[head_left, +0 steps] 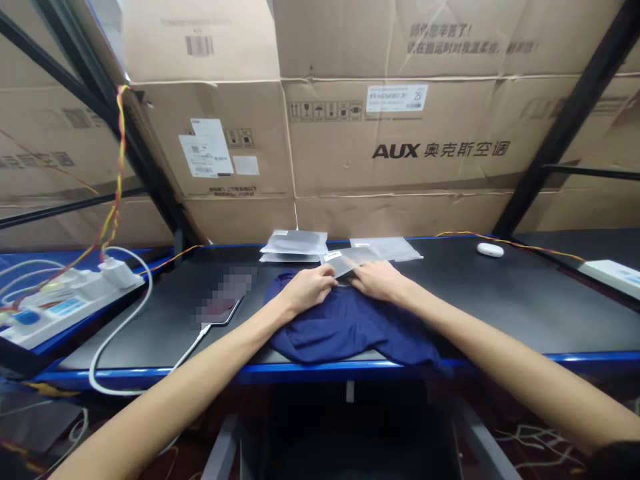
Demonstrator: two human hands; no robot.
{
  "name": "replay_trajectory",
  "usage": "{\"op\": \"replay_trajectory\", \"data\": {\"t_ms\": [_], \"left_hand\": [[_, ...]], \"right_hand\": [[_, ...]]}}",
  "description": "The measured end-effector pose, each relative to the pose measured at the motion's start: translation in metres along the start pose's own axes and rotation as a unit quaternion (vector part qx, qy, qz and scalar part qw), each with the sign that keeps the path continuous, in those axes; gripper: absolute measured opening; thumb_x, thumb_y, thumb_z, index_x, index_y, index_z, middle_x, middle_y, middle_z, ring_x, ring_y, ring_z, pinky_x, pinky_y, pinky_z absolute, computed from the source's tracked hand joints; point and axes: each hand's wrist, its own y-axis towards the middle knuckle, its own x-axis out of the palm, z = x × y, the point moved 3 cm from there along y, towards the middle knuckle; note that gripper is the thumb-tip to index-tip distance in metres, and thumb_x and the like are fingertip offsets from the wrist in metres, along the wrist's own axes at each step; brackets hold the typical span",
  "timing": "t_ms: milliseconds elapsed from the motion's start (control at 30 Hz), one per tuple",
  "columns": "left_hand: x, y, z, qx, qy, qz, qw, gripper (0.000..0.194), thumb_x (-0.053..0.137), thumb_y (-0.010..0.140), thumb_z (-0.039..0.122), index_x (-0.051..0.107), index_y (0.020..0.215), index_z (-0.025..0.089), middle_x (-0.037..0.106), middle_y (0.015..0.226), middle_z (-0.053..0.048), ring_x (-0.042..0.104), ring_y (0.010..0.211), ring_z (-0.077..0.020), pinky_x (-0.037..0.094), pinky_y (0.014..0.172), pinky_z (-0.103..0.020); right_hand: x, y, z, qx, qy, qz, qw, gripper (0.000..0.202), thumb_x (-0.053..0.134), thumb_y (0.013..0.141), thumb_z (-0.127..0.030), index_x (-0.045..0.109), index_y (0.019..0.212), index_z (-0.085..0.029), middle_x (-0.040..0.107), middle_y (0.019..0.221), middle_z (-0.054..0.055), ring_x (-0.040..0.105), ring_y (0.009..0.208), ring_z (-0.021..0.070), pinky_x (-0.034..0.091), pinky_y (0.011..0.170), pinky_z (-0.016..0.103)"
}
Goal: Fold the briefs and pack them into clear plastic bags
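Note:
A dark blue cloth garment (333, 333) lies bunched at the front of the dark tabletop, a fold of it hanging over the front edge. Over its far side, a translucent plastic bag (354, 259) with a small white label is held between both hands. My left hand (313, 288) is closed, its fingertips pinching the bag's near left edge. On the other side my right hand (379, 280) has its fingers curled at the bag's near right edge. Both hands rest against the garment, and some fingertips are hidden.
Stacked translucent bags (295, 245) lie at the back, with another bag (395, 249) right of them. A phone (227, 307) with a white cable lies left. A white earphone case (490, 250) sits right. Power strips (65, 307) stand at the sides; cardboard (400, 167) walls the back.

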Motion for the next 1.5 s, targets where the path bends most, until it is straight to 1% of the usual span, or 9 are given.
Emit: {"op": "replay_trajectory", "data": {"t_ms": [133,467,600,733,1033,1133,1233,1367,1500], "left_hand": [[0.0,0.0,0.0,-0.006,0.0,-0.005,1.0,0.023,0.056,0.09,0.014,0.076,0.095,0.022,0.07,0.11,-0.004,0.069,0.077,-0.0135,0.054,0.073,-0.023],[0.001,0.0,0.0,0.004,0.008,-0.005,1.0,0.022,0.055,0.09,0.013,0.075,0.093,0.02,0.07,0.109,-0.003,0.069,0.075,-0.0132,0.053,0.07,-0.023],[0.001,0.0,-0.002,0.005,0.008,0.009,1.0,0.02,0.058,0.088,0.014,0.076,0.092,0.021,0.07,0.108,-0.003,0.069,0.075,-0.0128,0.054,0.07,-0.022],[-0.001,0.001,-0.002,0.002,0.004,0.01,1.0,0.02,0.057,0.089,0.014,0.076,0.091,0.02,0.071,0.105,-0.003,0.069,0.073,-0.0127,0.053,0.069,-0.022],[-0.004,0.0,0.0,0.011,0.025,-0.006,1.0,0.02,0.054,0.089,0.011,0.072,0.093,0.019,0.07,0.108,-0.003,0.07,0.078,-0.0144,0.054,0.07,-0.023],[-0.007,0.0,-0.002,-0.001,0.027,0.006,1.0,0.02,0.051,0.092,0.013,0.067,0.102,0.018,0.071,0.104,-0.005,0.07,0.08,-0.0165,0.054,0.071,-0.024],[-0.011,0.001,-0.006,-0.03,0.023,0.022,0.999,0.027,0.048,0.092,0.013,0.059,0.116,0.017,0.071,0.102,-0.007,0.069,0.077,-0.0173,0.054,0.07,-0.026],[-0.016,0.002,-0.011,-0.047,0.029,0.015,0.998,0.025,0.046,0.091,0.012,0.063,0.107,0.019,0.069,0.107,-0.007,0.069,0.082,-0.0181,0.053,0.075,-0.027],[-0.019,0.002,-0.018,-0.099,0.031,0.002,0.995,0.022,0.049,0.085,0.011,0.062,0.101,0.019,0.069,0.101,-0.006,0.068,0.084,-0.0204,0.052,0.075,-0.028]], "right_hand": [[0.002,-0.01,0.003,-0.027,-0.004,0.008,1.0,0.058,0.04,0.099,-0.026,0.028,0.154,-0.017,0.071,0.116,0.019,0.069,0.1,0.0317,0.051,0.085,0.041],[0.004,0.011,-0.009,0.071,-0.016,0.001,0.997,0.049,0.036,0.101,-0.026,0.041,0.146,-0.007,0.073,0.103,0.021,0.071,0.096,0.0341,0.054,0.078,0.041],[0.008,-0.009,-0.002,0.035,0.003,0.027,0.999,0.06,0.037,0.102,-0.038,0.028,0.153,-0.008,0.067,0.123,0.022,0.067,0.108,0.0338,0.052,0.088,0.044],[0.014,-0.015,0.0,0.001,-0.009,0.038,0.999,0.051,0.03,0.101,-0.021,0.035,0.15,-0.009,0.055,0.141,0.022,0.061,0.119,0.0332,0.05,0.094,0.044],[0.008,-0.007,-0.008,0.01,-0.012,0.042,0.999,0.049,0.035,0.099,-0.018,0.044,0.147,-0.014,0.064,0.13,0.021,0.069,0.104,0.0325,0.056,0.085,0.044],[0.005,-0.026,0.001,-0.081,0.046,0.085,0.992,0.048,0.048,0.098,-0.027,0.049,0.144,-0.015,0.058,0.14,0.018,0.06,0.123,0.0307,0.052,0.099,0.043],[0.001,-0.047,0.022,-0.181,0.178,0.165,0.953,0.034,0.051,0.095,-0.024,0.067,0.125,-0.023,0.07,0.126,0.008,0.068,0.11,0.0231,0.055,0.096,0.036],[-0.002,-0.063,0.063,-0.11,0.228,0.299,0.92,0.024,0.055,0.093,-0.026,0.075,0.105,-0.021,0.076,0.084,0.004,0.069,0.069,0.0167,0.059,0.069,0.03],[0.006,-0.066,0.081,-0.102,0.124,0.254,0.954,0.031,0.061,0.09,-0.028,0.07,0.119,-0.024,0.074,0.107,0.007,0.07,0.096,0.0213,0.059,0.078,0.032]]}}
